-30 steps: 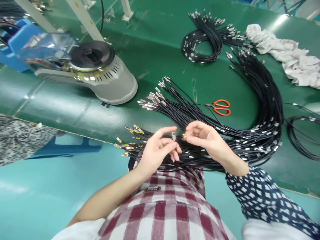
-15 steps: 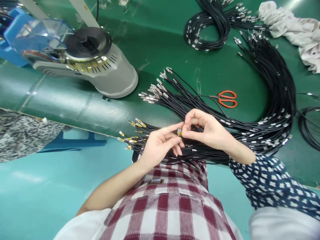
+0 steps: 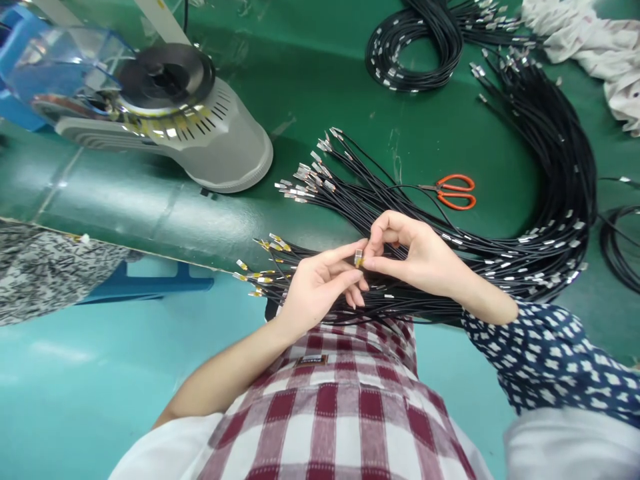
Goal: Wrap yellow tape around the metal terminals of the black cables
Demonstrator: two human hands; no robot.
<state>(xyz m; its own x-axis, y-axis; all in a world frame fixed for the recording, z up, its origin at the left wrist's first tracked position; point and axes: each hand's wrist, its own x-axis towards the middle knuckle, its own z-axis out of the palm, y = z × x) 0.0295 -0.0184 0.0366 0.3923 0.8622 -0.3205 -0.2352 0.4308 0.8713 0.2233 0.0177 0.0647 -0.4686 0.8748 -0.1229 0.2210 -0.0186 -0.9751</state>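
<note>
A small metal connector with a yellow patch (image 3: 359, 257) sits between my two hands at the fingertips. My left hand (image 3: 323, 283) has its forefinger and thumb at the connector's left side, the other fingers curled below. My right hand (image 3: 413, 253) pinches at the connector's right side with thumb and forefinger. Under both hands runs a thick bundle of black cables (image 3: 480, 257) with silver tips. Cable ends with yellow bits (image 3: 265, 275) stick out left of my left hand.
Orange-handled scissors (image 3: 456, 192) lie behind the bundle. A grey machine with a black reel (image 3: 225, 143) stands at the left. Coiled cables (image 3: 385, 53) and a crumpled white cloth (image 3: 580, 33) lie at the back. Patterned fabric (image 3: 50, 267) shows at the left edge.
The view has shifted slightly, so the machine and table items appear a little higher. Both hands keep nearly the same pose around the connector.
</note>
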